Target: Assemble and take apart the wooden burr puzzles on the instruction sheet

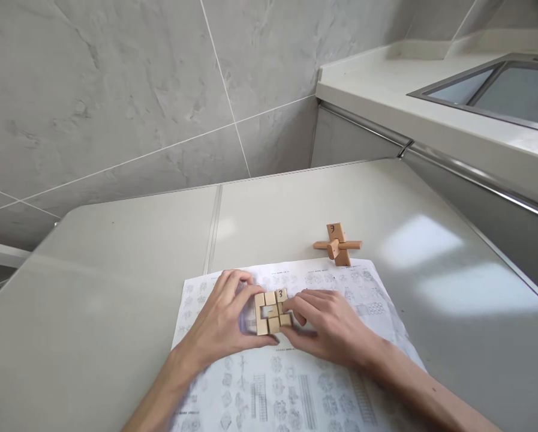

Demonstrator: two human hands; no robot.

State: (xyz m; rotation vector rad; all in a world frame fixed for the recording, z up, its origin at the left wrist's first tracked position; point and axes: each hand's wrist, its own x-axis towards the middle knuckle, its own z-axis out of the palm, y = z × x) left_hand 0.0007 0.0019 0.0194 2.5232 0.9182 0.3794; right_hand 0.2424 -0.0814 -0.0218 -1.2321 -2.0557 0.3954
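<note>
A square wooden block puzzle (273, 324) of pale pieces, one marked with a dark figure, is over the printed sheet (291, 384). Near its middle is a gap. My left hand (226, 315) curves around the puzzle's left side, with fingers at the upper edge and the thumb side along the lower edge. From the right, my right hand (325, 324) pinches the puzzle's right-hand pieces between fingers and thumb. Whether the puzzle rests on the paper or is lifted slightly I cannot tell.
Beyond the sheet's top edge, an assembled wooden cross puzzle (334, 246) stands on the white table (129, 264). A counter (376, 90) with a metal-framed sink (511, 90) runs along the right. Behind the table rises a grey tiled wall (138, 78).
</note>
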